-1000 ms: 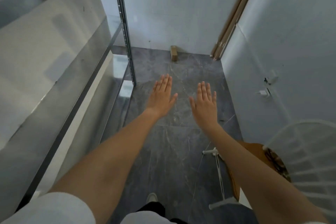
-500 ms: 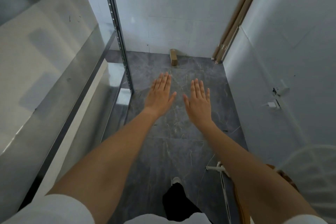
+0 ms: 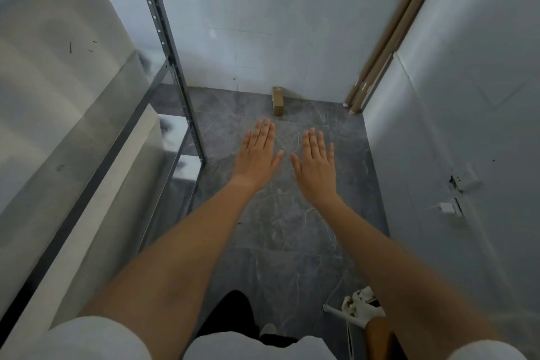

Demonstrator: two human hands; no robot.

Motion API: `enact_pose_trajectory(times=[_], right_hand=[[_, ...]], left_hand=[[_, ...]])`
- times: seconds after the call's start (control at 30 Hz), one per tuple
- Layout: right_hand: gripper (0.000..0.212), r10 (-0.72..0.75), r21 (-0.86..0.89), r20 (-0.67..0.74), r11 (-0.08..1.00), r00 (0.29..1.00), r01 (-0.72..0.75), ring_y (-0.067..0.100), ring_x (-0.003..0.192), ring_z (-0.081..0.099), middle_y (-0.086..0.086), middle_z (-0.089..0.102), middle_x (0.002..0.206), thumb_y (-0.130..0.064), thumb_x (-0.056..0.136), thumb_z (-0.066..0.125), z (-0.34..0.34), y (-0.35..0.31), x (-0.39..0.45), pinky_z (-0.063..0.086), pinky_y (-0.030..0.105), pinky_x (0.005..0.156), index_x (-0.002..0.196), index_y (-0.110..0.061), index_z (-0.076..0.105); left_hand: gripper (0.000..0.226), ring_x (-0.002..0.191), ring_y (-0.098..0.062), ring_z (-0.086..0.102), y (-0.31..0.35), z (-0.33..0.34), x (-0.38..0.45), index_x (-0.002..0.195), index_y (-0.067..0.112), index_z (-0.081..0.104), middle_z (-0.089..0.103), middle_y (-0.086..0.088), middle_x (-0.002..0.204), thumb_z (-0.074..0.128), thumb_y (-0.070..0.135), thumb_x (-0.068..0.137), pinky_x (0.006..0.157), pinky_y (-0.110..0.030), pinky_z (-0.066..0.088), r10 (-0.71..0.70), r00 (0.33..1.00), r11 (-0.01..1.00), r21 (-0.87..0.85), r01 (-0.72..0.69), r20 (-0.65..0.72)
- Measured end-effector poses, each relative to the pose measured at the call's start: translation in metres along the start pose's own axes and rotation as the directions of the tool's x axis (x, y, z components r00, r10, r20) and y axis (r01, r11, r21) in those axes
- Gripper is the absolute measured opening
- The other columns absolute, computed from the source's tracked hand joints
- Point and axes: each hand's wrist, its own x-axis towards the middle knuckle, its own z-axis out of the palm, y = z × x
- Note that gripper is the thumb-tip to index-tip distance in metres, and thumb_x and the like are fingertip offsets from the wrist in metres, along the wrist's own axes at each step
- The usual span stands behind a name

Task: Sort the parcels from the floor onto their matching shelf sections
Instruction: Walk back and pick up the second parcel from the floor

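One parcel (image 3: 278, 101) was all that lay in sight on the floor (image 3: 280, 231), a small brown box standing against the foot of the far wall (image 3: 263, 23), well ahead of both hands. The step in hand looked like the approach: neither hand held anything, and the reach toward the box had not yet closed.

The room was narrow, pale walls on three sides, and the floor was dark grey stone with lighter veins. Along the left ran the metal shelf unit (image 3: 96, 155), its slotted upright (image 3: 172, 67) planted on the floor just left of the left hand; large pale wrapped bulks filled its levels, too blurred to tell apart, and no section labels could be read. Long cardboard tubes (image 3: 388, 35) leaned in the far right corner. A white wall plug (image 3: 447, 207) sat low on the right wall, and a white stand (image 3: 356, 310) showed at the bottom right.

The left hand (image 3: 257, 155) and the right hand (image 3: 317, 166) were stretched out palm down, side by side but apart, fingers (image 3: 264, 133) straight, spread and clamped on nothing. By my judgement the next move called for stepping forward, bending low to the wall, and closing both hands on the box before reading which shelf section it matched.
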Motion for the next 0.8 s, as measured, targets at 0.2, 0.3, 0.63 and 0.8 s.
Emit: enact_pose_trajectory(times=[0.2,0.3,0.63,0.8], right_hand=[[0.067,0.022,0.030,0.061,0.999,0.998,-0.024,0.024,0.160,-0.002,0.010,0.003,0.173,-0.045,0.110,0.024,0.020,0.000,0.083,-0.005,0.044,0.128,0.163,-0.008,0.007],[0.067,0.028,0.017,0.062,0.999,0.998,-0.029,0.024,0.160,-0.002,0.010,0.003,0.173,-0.045,0.110,0.023,0.029,-0.005,0.132,-0.005,0.045,0.127,0.163,-0.007,0.007],[0.067,0.066,0.002,0.080,0.998,0.995,-0.066,0.024,0.160,-0.002,0.009,0.003,0.173,-0.045,0.109,0.023,0.042,-0.027,0.274,-0.004,0.046,0.128,0.163,-0.007,0.007],[0.067,0.085,0.008,0.095,0.996,0.992,-0.086,0.024,0.160,-0.002,0.009,0.002,0.173,-0.045,0.110,0.022,0.057,-0.022,0.327,-0.005,0.046,0.128,0.163,-0.008,0.006]], left_hand=[[0.066,0.153,-0.020,-0.011,-0.027,0.009,0.077,0.156,0.007,-0.003,-0.007,-0.008,0.166,0.024,0.041,0.105,0.124,-0.038,-0.006,-0.020,0.999,0.995,-0.098,0.023,0.032],[0.065,0.153,-0.020,-0.010,-0.052,0.009,0.122,0.156,0.007,-0.002,-0.005,-0.008,0.166,0.025,0.039,0.106,0.124,-0.038,-0.006,0.003,1.000,0.996,-0.092,0.000,0.025],[0.065,0.153,-0.020,-0.010,-0.129,-0.004,0.259,0.156,0.008,-0.001,-0.004,-0.008,0.166,0.022,0.040,0.105,0.124,-0.038,-0.007,0.027,1.000,0.998,-0.064,-0.026,0.015],[0.066,0.153,-0.020,-0.011,-0.140,0.011,0.316,0.156,0.009,-0.003,-0.006,-0.007,0.166,0.022,0.041,0.105,0.124,-0.038,-0.006,0.049,0.996,0.998,-0.034,-0.047,0.072]])
